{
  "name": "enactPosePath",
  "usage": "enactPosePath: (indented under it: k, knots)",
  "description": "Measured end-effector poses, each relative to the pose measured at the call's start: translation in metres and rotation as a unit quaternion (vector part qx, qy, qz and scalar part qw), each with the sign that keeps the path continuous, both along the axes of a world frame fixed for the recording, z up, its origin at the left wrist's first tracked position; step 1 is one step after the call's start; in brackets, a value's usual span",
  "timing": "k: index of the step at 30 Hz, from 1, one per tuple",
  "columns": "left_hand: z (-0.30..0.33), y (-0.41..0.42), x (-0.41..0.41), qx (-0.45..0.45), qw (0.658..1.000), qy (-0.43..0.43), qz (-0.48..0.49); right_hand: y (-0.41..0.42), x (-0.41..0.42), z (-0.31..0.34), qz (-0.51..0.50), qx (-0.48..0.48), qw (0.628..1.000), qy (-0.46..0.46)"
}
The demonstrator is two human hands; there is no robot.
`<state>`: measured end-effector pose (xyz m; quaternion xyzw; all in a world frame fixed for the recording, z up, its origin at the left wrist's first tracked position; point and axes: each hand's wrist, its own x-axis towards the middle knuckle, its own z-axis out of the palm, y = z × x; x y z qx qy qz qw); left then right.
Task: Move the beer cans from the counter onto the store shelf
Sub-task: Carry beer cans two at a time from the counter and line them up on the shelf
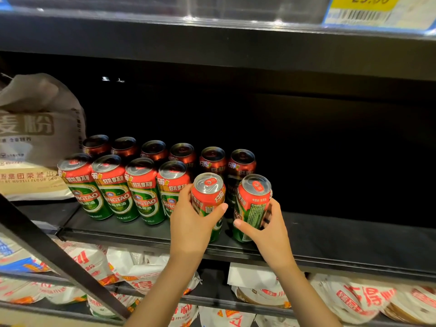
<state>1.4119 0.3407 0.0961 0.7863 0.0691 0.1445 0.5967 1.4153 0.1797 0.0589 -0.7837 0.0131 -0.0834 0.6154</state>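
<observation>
On the black store shelf (330, 237), near its front edge, two beer cans (207, 197) stand side by side, the left hand (191, 223) wrapped around one, the right hand (266, 230) gripping the other can (253, 204); ten shelved cans (111, 185) and a flour sack (35, 138) stand leftward.
</observation>
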Motion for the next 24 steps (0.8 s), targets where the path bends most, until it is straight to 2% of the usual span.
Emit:
enactPosePath:
  k: [4, 9, 13, 19, 24]
  knots:
    - [-0.034, -0.007, -0.014, -0.043, 0.997, -0.018, 0.065, 0.005, 0.001, -0.015, -0.035, -0.012, 0.999, 0.003]
    - [-0.059, -0.018, -0.009, 0.007, 0.995, -0.002, 0.103, 0.015, 0.005, -0.03, -0.086, -0.024, 0.996, -0.008]
    - [-0.064, -0.021, -0.004, 0.028, 0.992, -0.01, 0.125, 0.013, 0.005, -0.03, -0.088, -0.039, 0.995, -0.015]
    - [-0.071, -0.01, -0.002, 0.019, 0.995, -0.028, 0.097, 0.007, 0.005, -0.031, -0.058, -0.037, 0.998, -0.011]
    - [-0.073, 0.002, -0.002, -0.012, 0.999, -0.024, 0.026, 0.002, 0.005, -0.029, -0.012, -0.026, 1.0, 0.004]
